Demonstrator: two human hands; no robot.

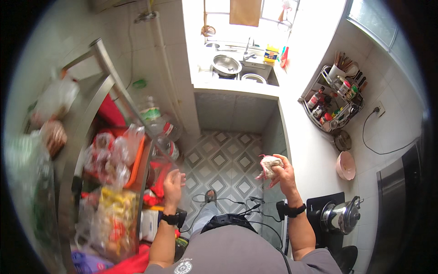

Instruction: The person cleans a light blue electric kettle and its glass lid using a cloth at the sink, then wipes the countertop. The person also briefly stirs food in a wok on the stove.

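My right hand pinches a crumpled whitish dishcloth with a red edge. It is held up over the floor, beside the edge of the white counter. My left hand hangs to the left with loosely bent fingers and nothing seen in it. Nearest to that hand are the metal shelf rack and red plastic bags on it. A black band with a small device sits on each wrist.
Ahead is a sink with a steel basin. Along the right counter are a spice rack, a pink bowl and a glass-lidded pot. Large plastic bottles stand by the rack. Cables hang at my waist.
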